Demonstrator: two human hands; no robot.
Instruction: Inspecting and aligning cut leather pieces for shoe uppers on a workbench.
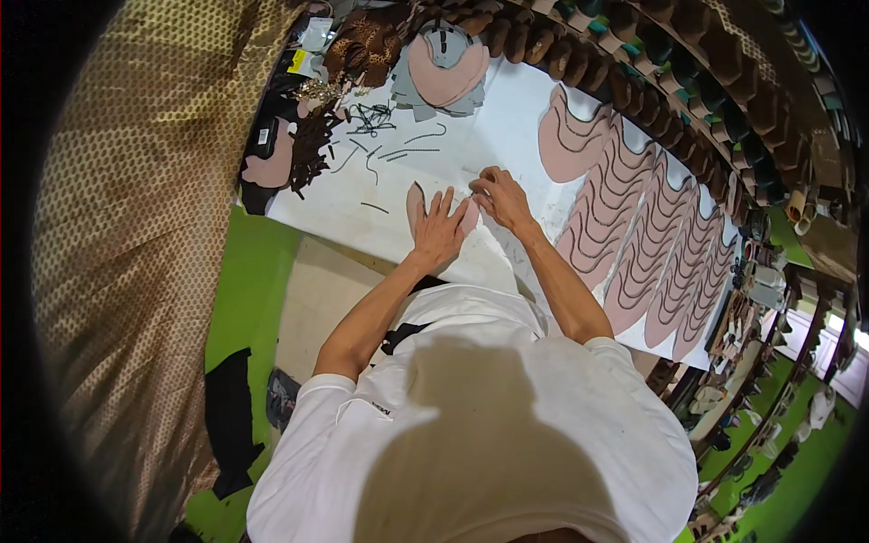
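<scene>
Pressing down with the left hand [439, 233], fingers spread, on a pink, curved, sheet-like piece [469, 219] lying on the white surface [312, 201]. Curling the right hand's [500, 197] fingers together at that piece's right end; impossible to tell whether pinching anything. Best, probably, to hold the piece flat and work gradually, clear of the thin, dark strips [373, 118] beyond it.

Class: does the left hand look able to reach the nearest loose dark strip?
Probably yes: the dark strip lies uncovered on the white tabletop, near the pink piece under the left hand.
</scene>
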